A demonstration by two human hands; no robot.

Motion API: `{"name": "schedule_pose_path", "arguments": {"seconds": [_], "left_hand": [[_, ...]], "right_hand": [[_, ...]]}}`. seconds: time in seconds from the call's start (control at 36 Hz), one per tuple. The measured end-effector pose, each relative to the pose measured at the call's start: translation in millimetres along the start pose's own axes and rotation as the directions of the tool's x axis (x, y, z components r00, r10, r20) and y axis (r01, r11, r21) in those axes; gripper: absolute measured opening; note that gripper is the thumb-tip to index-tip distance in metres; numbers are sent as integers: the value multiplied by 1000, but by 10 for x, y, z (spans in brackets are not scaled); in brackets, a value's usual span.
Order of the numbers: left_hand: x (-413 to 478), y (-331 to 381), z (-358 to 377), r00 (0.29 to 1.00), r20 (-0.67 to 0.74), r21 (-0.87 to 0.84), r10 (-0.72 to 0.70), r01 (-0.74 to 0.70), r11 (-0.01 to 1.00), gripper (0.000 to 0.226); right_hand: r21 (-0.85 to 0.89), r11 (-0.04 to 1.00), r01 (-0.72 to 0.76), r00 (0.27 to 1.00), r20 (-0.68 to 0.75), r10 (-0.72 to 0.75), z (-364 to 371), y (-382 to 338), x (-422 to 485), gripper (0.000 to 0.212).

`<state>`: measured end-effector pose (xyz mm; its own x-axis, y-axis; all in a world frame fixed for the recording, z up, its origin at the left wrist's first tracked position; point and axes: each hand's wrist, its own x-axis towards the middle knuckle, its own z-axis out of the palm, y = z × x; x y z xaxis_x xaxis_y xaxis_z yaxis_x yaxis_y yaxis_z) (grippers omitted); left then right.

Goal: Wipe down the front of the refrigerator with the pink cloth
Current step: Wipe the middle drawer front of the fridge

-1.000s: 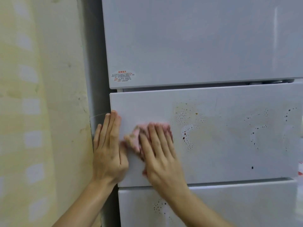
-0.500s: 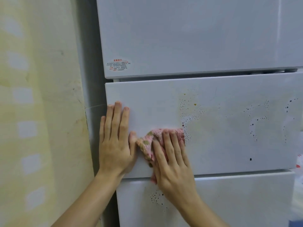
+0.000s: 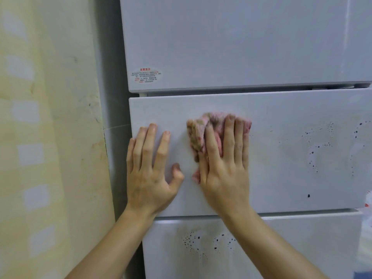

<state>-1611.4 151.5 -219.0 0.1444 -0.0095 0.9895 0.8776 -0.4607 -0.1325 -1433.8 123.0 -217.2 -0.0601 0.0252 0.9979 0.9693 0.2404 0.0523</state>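
a yellowed, stained wall [image 3: 50, 137] with pale square patches fills the left side, lit softly and evenly, a thin crack near its right edge.

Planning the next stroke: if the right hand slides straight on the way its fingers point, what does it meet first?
The right hand, pressing the pink cloth, points up the middle drawer front. Clean panel first, then probably the gap under the upper door.
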Motion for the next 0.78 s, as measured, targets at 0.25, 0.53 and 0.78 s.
{"name": "schedule_pose_path", "arguments": {"seconds": [0.25, 0.53, 0.78], "left_hand": [[34, 54, -35, 1000, 10, 19, 7, -7, 1000, 62], [69, 124, -51, 1000, -8, 14, 13, -13, 1000, 60], [36, 150, -42, 1000, 2, -31, 17, -17, 999, 61]], "right_hand": [[38, 991, 131, 977, 165, -135, -132, 115, -641, 58], [-7, 1000, -1, 999, -36, 1, -30, 99, 556, 52], [63, 997, 53, 995, 84, -59, -103, 100, -527, 51]]}}
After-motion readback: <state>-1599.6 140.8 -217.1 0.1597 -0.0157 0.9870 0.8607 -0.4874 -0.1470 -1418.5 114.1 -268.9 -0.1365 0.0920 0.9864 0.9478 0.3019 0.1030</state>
